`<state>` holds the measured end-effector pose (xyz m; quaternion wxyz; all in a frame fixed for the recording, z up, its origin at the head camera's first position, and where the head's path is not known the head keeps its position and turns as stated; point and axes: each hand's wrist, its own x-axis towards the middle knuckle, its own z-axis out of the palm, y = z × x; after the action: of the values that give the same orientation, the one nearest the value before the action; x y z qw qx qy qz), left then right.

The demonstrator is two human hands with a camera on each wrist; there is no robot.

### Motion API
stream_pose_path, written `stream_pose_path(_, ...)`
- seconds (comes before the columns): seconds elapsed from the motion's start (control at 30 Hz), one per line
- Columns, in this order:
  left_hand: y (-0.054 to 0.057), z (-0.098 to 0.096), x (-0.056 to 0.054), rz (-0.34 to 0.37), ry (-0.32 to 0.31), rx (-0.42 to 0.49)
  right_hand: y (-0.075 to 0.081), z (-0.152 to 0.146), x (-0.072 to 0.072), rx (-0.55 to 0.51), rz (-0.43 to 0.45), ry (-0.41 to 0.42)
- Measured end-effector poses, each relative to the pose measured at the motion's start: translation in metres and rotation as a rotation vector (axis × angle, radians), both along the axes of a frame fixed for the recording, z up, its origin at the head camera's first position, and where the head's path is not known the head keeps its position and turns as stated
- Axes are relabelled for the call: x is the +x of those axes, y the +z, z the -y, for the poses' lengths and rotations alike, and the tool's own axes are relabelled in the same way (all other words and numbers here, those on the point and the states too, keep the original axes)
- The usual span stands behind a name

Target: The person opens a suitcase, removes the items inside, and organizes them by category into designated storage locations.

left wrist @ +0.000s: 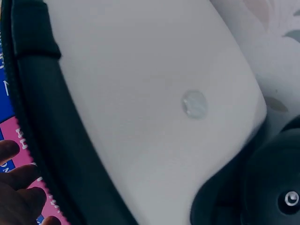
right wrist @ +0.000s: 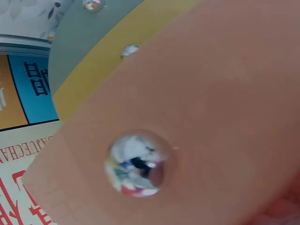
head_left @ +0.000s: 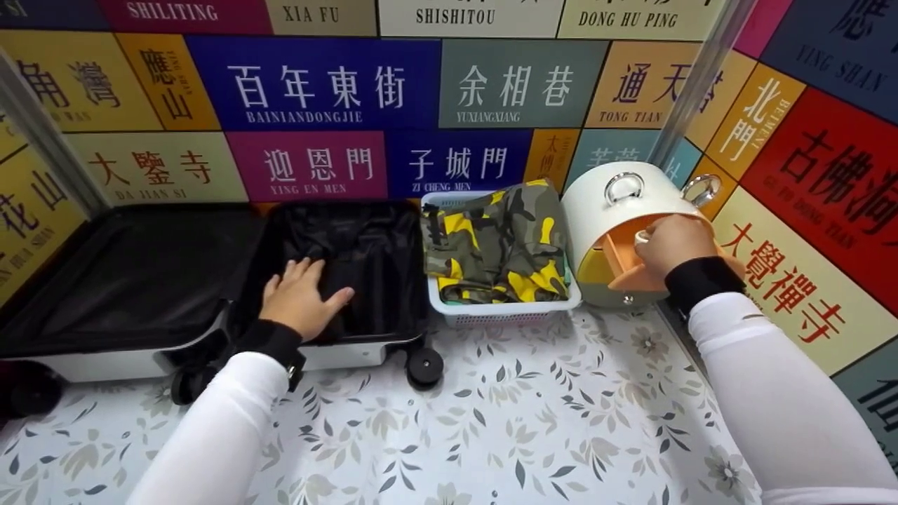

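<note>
My left hand (head_left: 300, 298), fingers spread, is over the black-lined half of an open suitcase (head_left: 372, 280). In the left wrist view its fingers (left wrist: 21, 176) show past the suitcase's white shell (left wrist: 154, 93) and zip edge. At the right, my right hand (head_left: 675, 245) is curled at the front opening of a round-topped white case (head_left: 596, 193) with orange panels inside. A small white thing (head_left: 641, 238) shows between its thumb and fingers; its kind is unclear. The right wrist view is mostly filled by an orange panel (right wrist: 211, 117) with a shiny round stud.
Between suitcase and case stands a light blue plastic basket (head_left: 505, 308) holding folded camouflage clothing (head_left: 498, 242) in grey and yellow. The suitcase's other half (head_left: 126, 273) lies flat at the left. Black wheels (head_left: 424, 366) stick out in front. A sign-printed wall (head_left: 414, 84) rises behind the leaf-patterned surface (head_left: 477, 421).
</note>
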<state>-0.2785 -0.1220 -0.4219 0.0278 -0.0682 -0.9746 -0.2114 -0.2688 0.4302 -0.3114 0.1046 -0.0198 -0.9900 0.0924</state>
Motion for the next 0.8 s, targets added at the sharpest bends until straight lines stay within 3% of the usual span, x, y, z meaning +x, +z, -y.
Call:
stream_pose_path(0.4,-0.0008,0.0012,0.001,0.002,0.011,-0.005,0.0079,0.0031,-0.0073,0.032,0.213,-0.009)
stream_pose_path(0.8,-0.0004,0.0021,0.0014,0.006,0.01,-0.006,0.0095,0.0065,-0.0103,0.013,0.29,-0.016)
